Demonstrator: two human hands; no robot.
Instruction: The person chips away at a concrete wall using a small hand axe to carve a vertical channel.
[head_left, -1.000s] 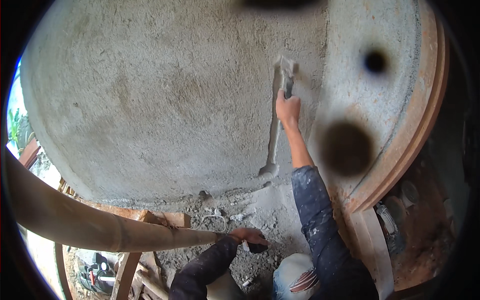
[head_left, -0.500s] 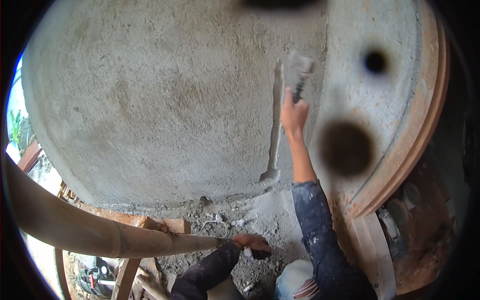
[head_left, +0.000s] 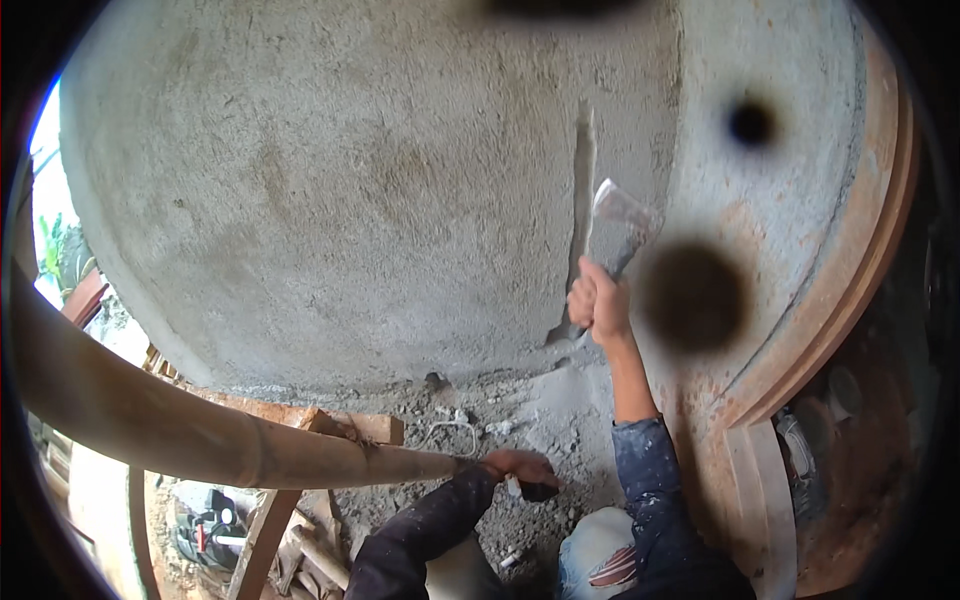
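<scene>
1. The trowel [head_left: 622,228], a flat grey steel blade caked with mortar, is held up against the grey plastered wall [head_left: 330,200], just to the right of the vertical groove [head_left: 583,190] cut in that plaster.
2. By its look it is a stiff, fairly light tool, though wet mortar on the blade would add weight toward the tip and make it want to tilt. The handle is the place to take it, not the thin blade edge.
3. The right hand [head_left: 598,302] is clenched around the trowel's handle just below the blade, near the groove's lower end, with the forearm reaching up from the dark, speckled sleeve [head_left: 655,490].
4. The left hand [head_left: 520,468], well below the groove, rests low over the rubble ledge [head_left: 500,410]; it is closed about a small dark object [head_left: 538,490], too small to make out.
5. Left of that hand, and far left of the groove, a thick bamboo pole [head_left: 180,425] slants across, with its narrow end reaching the left wrist.
6. Right of the groove, the plaster meets a curved rusty-brown wooden frame [head_left: 850,270].
7. Loose mortar crumbs lie on the ledge below the groove, so footing for anything set there looks gritty and uneven.
</scene>
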